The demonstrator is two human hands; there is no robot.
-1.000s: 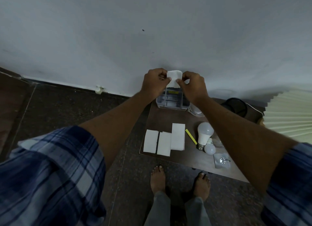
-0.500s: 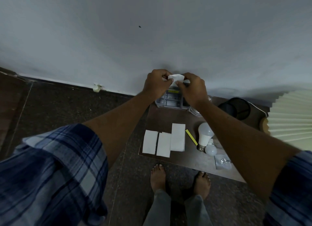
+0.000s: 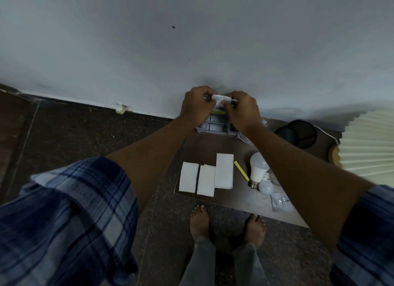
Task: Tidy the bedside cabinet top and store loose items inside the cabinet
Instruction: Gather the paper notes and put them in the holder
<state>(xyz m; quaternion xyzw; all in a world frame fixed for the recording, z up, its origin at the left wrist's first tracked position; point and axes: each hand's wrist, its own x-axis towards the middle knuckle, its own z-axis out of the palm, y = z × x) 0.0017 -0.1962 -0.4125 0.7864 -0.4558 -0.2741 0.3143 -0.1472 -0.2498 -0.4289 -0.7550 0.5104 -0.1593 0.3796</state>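
Above the cabinet top, I pinch a white tissue between left hand and right hand, apparently folding it to match three folded tissues lying below my wrists.

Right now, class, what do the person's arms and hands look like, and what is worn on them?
Both hands, left hand and right hand, are bare, without gloves. The forearms are uncovered. Blue and white checked shirt sleeves are rolled up to about the elbows.
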